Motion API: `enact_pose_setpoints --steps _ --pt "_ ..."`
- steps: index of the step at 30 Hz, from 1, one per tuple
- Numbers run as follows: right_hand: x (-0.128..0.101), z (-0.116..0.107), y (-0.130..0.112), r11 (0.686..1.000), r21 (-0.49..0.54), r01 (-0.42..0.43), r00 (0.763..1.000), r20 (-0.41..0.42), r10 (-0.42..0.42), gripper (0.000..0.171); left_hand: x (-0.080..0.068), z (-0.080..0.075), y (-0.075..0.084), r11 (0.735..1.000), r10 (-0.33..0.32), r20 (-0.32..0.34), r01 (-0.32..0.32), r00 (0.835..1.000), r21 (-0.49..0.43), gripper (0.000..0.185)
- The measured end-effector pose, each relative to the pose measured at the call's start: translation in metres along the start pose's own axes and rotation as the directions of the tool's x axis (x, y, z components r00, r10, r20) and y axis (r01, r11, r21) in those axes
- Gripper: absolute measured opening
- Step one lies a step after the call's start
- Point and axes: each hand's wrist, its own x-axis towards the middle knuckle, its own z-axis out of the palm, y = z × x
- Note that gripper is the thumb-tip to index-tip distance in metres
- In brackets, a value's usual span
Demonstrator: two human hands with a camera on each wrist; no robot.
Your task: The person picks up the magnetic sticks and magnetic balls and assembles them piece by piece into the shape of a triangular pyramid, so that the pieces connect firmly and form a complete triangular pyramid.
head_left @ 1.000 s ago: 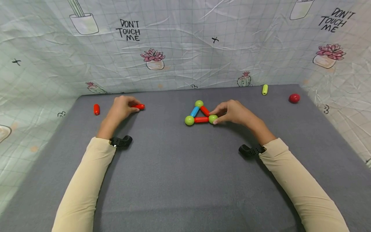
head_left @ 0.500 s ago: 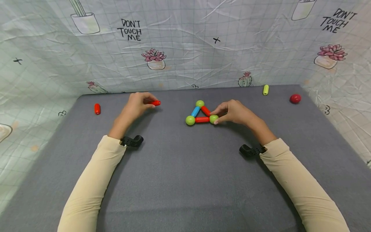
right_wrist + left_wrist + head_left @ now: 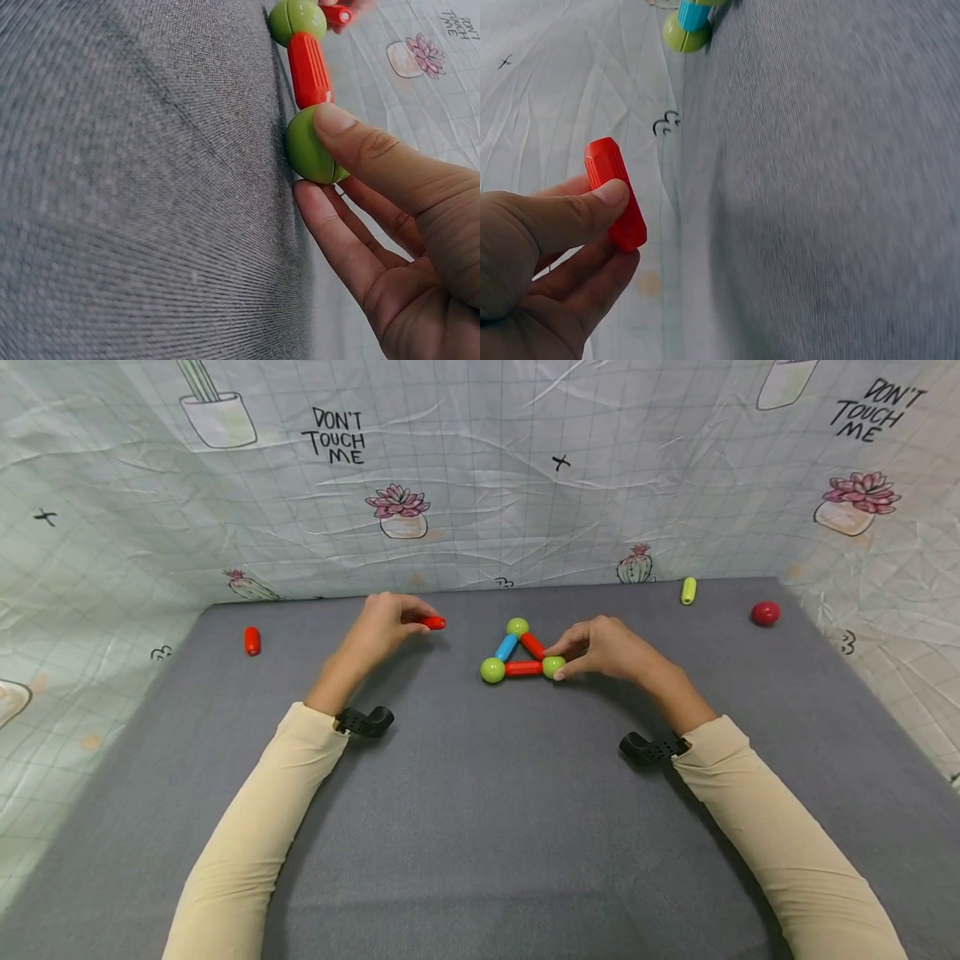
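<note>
Between thumb and fingers, my left hand (image 3: 386,625) pinches a red ribbed rod (image 3: 616,193), held above the table left of a triangle. That triangle lies flat and joins three green balls with a blue rod (image 3: 506,647) and two red rods, one of them the front red rod (image 3: 522,669). My right hand (image 3: 603,650) pinches the triangle's near right green ball (image 3: 307,146) between thumb and fingers. The far green ball (image 3: 517,627) and the near left green ball (image 3: 492,671) sit at the other corners. Part of the right-hand red rod is hidden behind my right fingers.
A loose red rod (image 3: 252,641) lies at the table's left. Toward the back right are a yellow-green rod (image 3: 688,591) and a red ball (image 3: 765,613). The grey table (image 3: 480,810) ends at a printed cloth backdrop (image 3: 480,468).
My left hand has carried the red rod to the right, closer to the triangle. The right hand keeps its hold on the green ball, and the triangle stays in place.
</note>
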Motion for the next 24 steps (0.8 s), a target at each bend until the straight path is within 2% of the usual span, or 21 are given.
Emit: enact_pose_setpoints --steps 6,15,24 --pt "0.000 0.000 -0.001 1.000 -0.010 -0.006 1.000 -0.015 0.006 0.034 0.007 0.009 0.010 0.998 0.051 0.014 -0.051 0.999 -0.028 0.021" --pt "0.001 0.000 -0.001 1.000 -0.013 -0.009 1.000 -0.007 0.009 0.034 0.019 0.020 0.028 0.989 0.094 0.054 -0.087 0.994 -0.121 0.021" --pt "0.001 0.001 -0.003 1.000 -0.004 -0.009 1.000 -0.017 0.008 0.034 0.037 0.033 0.046 0.967 0.179 0.143 -0.147 0.973 -0.209 0.020"
